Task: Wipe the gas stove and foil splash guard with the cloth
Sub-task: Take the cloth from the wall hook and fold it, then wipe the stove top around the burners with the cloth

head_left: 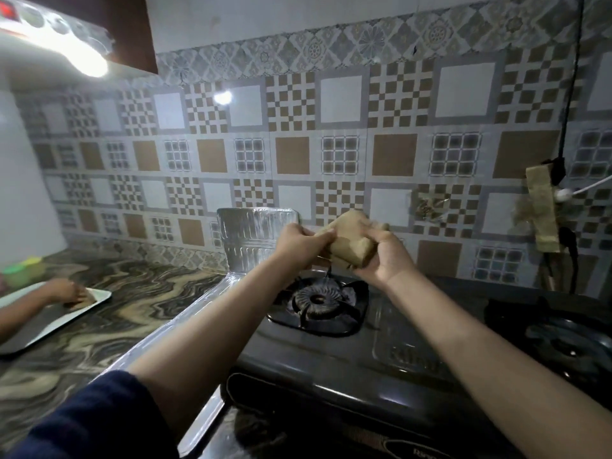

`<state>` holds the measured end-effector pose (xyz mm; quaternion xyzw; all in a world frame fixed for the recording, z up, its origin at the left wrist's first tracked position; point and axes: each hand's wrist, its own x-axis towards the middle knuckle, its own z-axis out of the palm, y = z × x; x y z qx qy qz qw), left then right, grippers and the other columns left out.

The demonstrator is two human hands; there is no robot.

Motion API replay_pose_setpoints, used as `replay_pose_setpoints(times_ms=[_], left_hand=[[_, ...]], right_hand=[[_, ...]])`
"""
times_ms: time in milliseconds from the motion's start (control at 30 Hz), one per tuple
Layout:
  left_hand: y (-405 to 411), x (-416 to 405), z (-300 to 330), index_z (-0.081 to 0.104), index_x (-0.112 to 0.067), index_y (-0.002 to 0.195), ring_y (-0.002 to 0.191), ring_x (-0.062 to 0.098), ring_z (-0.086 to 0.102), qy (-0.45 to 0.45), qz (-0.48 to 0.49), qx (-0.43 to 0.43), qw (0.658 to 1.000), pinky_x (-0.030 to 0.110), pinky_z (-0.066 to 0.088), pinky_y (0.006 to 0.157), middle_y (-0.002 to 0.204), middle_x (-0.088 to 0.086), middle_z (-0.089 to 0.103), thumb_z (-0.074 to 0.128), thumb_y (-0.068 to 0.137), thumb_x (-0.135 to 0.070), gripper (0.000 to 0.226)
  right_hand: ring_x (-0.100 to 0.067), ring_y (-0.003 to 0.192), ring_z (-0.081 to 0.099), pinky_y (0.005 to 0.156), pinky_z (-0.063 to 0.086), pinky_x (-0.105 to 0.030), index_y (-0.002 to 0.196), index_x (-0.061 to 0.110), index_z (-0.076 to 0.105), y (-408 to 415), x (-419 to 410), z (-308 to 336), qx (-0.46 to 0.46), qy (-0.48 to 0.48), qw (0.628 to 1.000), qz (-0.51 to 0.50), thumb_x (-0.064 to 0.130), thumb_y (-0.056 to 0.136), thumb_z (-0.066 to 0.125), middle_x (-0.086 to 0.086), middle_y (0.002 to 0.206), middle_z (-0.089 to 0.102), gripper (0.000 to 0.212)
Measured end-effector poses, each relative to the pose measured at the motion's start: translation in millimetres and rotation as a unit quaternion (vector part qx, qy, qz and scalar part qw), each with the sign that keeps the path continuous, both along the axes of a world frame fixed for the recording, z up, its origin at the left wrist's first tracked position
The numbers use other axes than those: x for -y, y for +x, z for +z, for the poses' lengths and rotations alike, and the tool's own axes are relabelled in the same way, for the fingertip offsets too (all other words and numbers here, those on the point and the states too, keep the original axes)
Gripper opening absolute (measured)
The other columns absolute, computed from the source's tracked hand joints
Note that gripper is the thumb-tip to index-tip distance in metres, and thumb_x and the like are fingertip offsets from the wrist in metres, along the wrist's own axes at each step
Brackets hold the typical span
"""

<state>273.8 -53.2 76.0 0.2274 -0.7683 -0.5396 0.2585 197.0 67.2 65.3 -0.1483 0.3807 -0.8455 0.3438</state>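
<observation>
The cloth is partly covered by the fingers of both hands, and its right end is blurred, so its full outline cannot be made out. It is held bunched in the air above the left burner of the gas stove, with its long axis running roughly from lower left to upper right. The left hand is closed around the cloth's left end; the right hand is curled around its lower right part.

The gas stove is cut off at the bottom and right edges of the view, and the right burner is seen only in dim light. The foil splash guard stands upright behind and left of the stove, its right part hidden by the left hand; a strip of it runs forward along the stove's left side. On the marbled desk, at the far left, a tray is cut off by the frame, and another person's hand rests on it.
</observation>
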Motion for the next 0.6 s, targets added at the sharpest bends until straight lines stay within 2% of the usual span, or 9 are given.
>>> replay_pose_setpoints(times_ms=[67,133,200,267,300,367,467,533,600], left_hand=[[17,7,-9,0.058,-0.003,0.093,0.063,0.021,0.071,-0.026,0.017,0.011,0.999,0.025,0.053,0.046,0.086,0.015,0.072,0.074,0.083,-0.034,0.037],[34,14,-18,0.057,-0.008,0.08,0.07,0.027,0.072,-0.052,0.038,0.021,0.998,0.039,0.061,0.065,0.082,0.016,0.072,0.075,0.081,-0.038,0.035],[49,21,-25,0.057,-0.009,0.067,0.073,0.03,0.071,-0.111,0.04,0.05,0.992,0.044,0.059,0.075,0.076,0.016,0.073,0.071,0.082,-0.046,0.042],[66,27,-33,0.053,-0.011,0.059,0.061,0.026,0.062,-0.179,0.039,0.103,0.978,0.034,0.052,0.063,0.063,0.013,0.066,0.062,0.087,-0.052,0.05],[74,30,-38,0.051,-0.011,0.059,0.056,0.024,0.052,-0.212,0.032,0.134,0.968,0.03,0.041,0.056,0.058,0.009,0.057,0.059,0.088,-0.053,0.052],[91,33,-47,0.057,-0.01,0.07,0.063,0.022,0.051,-0.262,0.017,0.197,0.945,0.029,0.036,0.06,0.066,0.007,0.055,0.056,0.088,-0.057,0.051],[108,39,-71,0.056,-0.005,0.12,0.109,0.029,0.057,-0.308,0.006,0.326,0.894,0.033,0.045,0.087,0.119,0.014,0.061,0.054,0.085,-0.064,0.068],[114,43,-92,0.052,-0.005,0.125,0.117,0.031,0.054,-0.338,0.015,0.394,0.854,0.037,0.045,0.095,0.13,0.015,0.056,0.05,0.082,-0.073,0.08],[118,48,-113,0.045,-0.006,0.133,0.13,0.031,0.043,-0.349,0.031,0.437,0.828,0.047,0.035,0.108,0.142,0.017,0.045,0.045,0.077,-0.08,0.092]], right_hand=[[-0.028,0.081,0.065,0.069,0.055,-0.045,0.108,0.008,0.054,13,6,-3,-0.031,0.058,0.998,0.005,0.01,0.094,0.049,-0.015,0.096,0.064,0.015],[-0.024,0.074,0.068,0.06,0.059,-0.039,0.12,0.005,0.05,22,12,-5,-0.062,0.123,0.991,0.001,0.003,0.094,0.046,-0.016,0.096,0.064,0.026],[-0.029,0.086,0.068,0.068,0.059,-0.043,0.127,0.002,0.047,25,19,-8,-0.074,0.175,0.982,-0.01,-0.003,0.092,0.046,-0.02,0.108,0.064,0.035],[-0.032,0.101,0.064,0.077,0.056,-0.043,0.128,0.0,0.046,27,26,-11,-0.09,0.224,0.97,-0.024,-0.003,0.093,0.045,-0.021,0.113,0.062,0.035],[-0.033,0.106,0.061,0.08,0.053,-0.044,0.129,-0.001,0.045,27,29,-11,-0.104,0.246,0.963,-0.024,-0.002,0.094,0.044,-0.021,0.115,0.061,0.035],[-0.035,0.111,0.059,0.082,0.051,-0.046,0.13,-0.002,0.043,30,40,-12,-0.144,0.284,0.948,-0.003,-0.001,0.096,0.041,-0.021,0.119,0.059,0.034],[-0.03,0.093,0.059,0.074,0.054,-0.042,0.128,-0.002,0.041,32,62,-21,-0.257,0.367,0.894,0.018,-0.005,0.089,0.046,-0.017,0.103,0.055,0.039],[-0.025,0.077,0.057,0.057,0.048,-0.03,0.116,0.0,0.046,34,78,-27,-0.332,0.382,0.861,0.045,-0.003,0.084,0.048,-0.015,0.092,0.051,0.032],[-0.021,0.066,0.051,0.05,0.038,-0.024,0.094,0.004,0.05,41,91,-31,-0.409,0.405,0.816,0.049,-0.001,0.081,0.049,-0.01,0.078,0.047,0.015]])
